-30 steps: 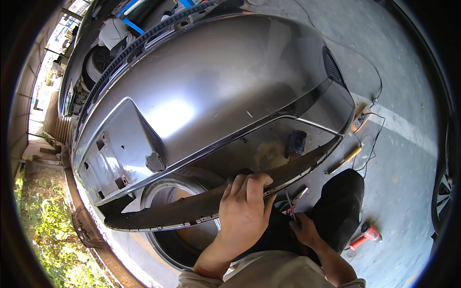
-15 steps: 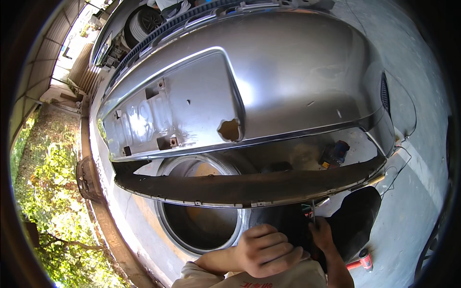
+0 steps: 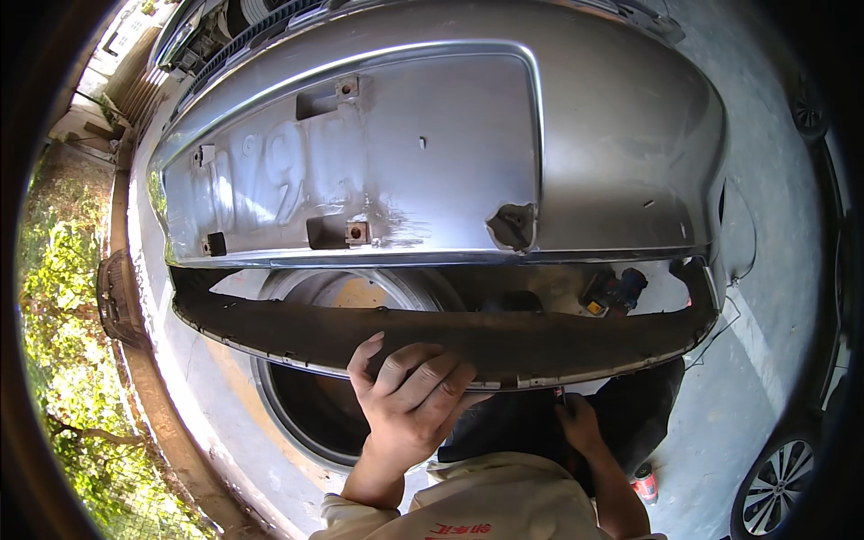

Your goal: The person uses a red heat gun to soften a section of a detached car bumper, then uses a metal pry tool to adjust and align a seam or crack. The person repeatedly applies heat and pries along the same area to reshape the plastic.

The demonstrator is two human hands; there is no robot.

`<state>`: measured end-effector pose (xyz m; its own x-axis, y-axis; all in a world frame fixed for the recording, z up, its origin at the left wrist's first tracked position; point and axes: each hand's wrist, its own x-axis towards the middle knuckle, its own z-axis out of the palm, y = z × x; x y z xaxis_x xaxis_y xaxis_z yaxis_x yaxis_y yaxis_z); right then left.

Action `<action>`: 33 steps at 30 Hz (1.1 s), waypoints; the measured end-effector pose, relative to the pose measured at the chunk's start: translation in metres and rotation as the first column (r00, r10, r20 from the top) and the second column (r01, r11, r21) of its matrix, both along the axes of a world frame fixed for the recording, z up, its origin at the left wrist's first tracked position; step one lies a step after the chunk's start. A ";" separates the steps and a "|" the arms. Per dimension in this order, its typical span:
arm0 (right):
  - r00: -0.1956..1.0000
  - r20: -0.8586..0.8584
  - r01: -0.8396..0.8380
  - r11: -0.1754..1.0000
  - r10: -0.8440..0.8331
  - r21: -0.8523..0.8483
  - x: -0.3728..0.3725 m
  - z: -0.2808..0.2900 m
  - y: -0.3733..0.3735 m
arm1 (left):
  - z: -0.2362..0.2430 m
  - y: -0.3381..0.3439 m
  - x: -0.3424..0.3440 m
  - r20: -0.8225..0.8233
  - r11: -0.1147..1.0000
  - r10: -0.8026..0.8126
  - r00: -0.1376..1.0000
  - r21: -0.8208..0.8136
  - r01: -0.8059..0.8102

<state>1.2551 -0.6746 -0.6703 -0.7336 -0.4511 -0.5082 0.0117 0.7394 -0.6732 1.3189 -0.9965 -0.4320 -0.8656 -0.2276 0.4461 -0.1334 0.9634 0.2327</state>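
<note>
In front of me stands a silver-grey car bumper (image 3: 621,171) with a recessed number-plate area and a dark lower panel (image 3: 558,340). My left hand (image 3: 414,391) is at the panel's near edge, fingers curled over the rim and its underside hidden. To the right, my right hand (image 3: 578,423) is closed just below the same edge. It holds a slim hand tool (image 3: 560,394), whose tip shows by the rim; the exact kind is hard to make out.
The bumper rests over a round wheel rim (image 3: 297,396). A dark cordless power tool (image 3: 616,292) lies behind the lower panel. On the floor at my right is a red tool (image 3: 645,484). A parked car's wheel (image 3: 779,486) shows at the far right.
My left hand has gone from near my chest up and left to the bumper's lower edge. The view has shifted closer to the bumper. My right hand stays below the rim.
</note>
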 end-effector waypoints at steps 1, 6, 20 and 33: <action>1.000 -0.004 -0.018 1.000 0.018 0.002 0.000 0.000 -0.002 | 0.001 -0.001 0.000 0.001 1.000 -0.001 1.000 0.008 0.001; 0.999 0.040 -0.032 0.999 0.030 0.037 -0.009 0.016 -0.016 | 0.000 -0.006 0.005 -0.010 0.998 0.015 1.000 0.059 -0.015; 0.986 0.068 -0.153 0.988 0.154 -0.019 -0.032 0.001 -0.018 | 0.076 0.029 0.014 -0.735 0.940 -0.303 0.607 -0.125 0.317; 0.987 0.012 -0.160 0.986 0.160 -0.046 -0.032 -0.031 -0.002 | 0.091 0.051 0.017 -0.660 0.879 -0.347 0.666 0.018 0.476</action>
<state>1.2235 -0.6766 -0.7016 -0.6423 -0.5844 -0.4960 -0.0933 0.7019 -0.7062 1.3361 -0.9451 -0.3408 -0.4285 -0.0453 0.9024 0.5035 0.8173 0.2801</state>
